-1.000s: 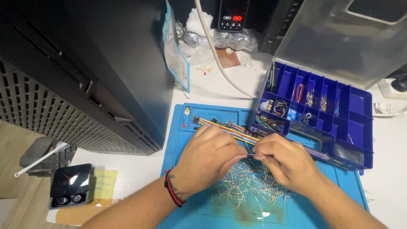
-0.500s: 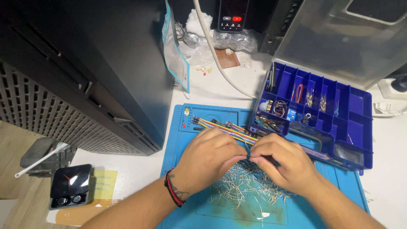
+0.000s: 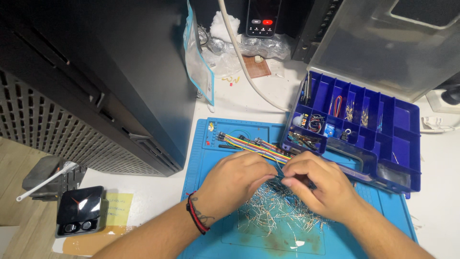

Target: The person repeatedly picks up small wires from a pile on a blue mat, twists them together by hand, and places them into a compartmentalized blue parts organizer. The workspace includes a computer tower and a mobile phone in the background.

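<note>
White desk (image 3: pixel 239 103) carries a blue work mat (image 3: pixel 220 211), and over its middle the two hands meet fingertip to fingertip. Left hand (image 3: pixel 237 180) has its fingers (image 3: pixel 268 175) curled inward and pinched toward the meeting point; right hand (image 3: pixel 318 187) has its fingers (image 3: pixel 290 181) bunched the same way, and between them sits something very small and thin, too hidden to name, though it looks like one of the wire leads. Both hands are equally close to it; neither is clearly the nearer. Directly beneath and toward the wearer lies the heap of thin metal leads (image 3: pixel 275 211), strewn with no common direction. Just beyond the fingertips, away from the wearer, lies the rainbow ribbon of jumper wires (image 3: pixel 254 146), its long axis running from upper left to lower right, the black connector ends pointing to the mat's far left corner and the other end passing under the knuckles. Farther right, touching the mat's edge, stands the open blue compartment box (image 3: pixel 383 144). A black computer case (image 3: pixel 96 81) fills the left.
</note>
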